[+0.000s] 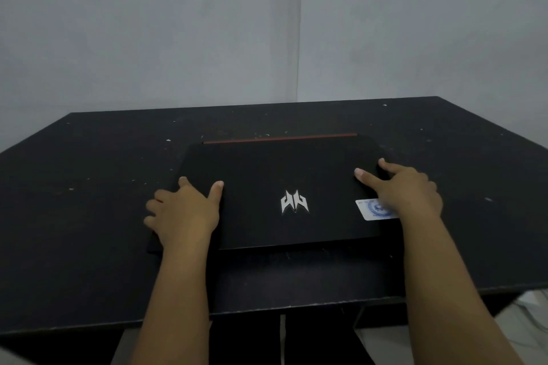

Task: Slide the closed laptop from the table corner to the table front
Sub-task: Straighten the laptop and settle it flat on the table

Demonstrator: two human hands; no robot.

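A closed black laptop (275, 175) with a silver logo, a red strip along its far edge and a white-and-blue sticker lies flat near the middle of the black table (89, 216), a little back from the front edge. My left hand (184, 210) grips the laptop's left side, thumb on the lid and fingers curled over the edge. My right hand (406, 190) holds the right side the same way, thumb and forefinger on the lid, partly covering the sticker.
The table top is dark with small pale specks. A grey wall (207, 24) rises just behind the table's far edge. Pale floor (527, 323) shows past the front right corner, and dark table parts stand below the front edge.
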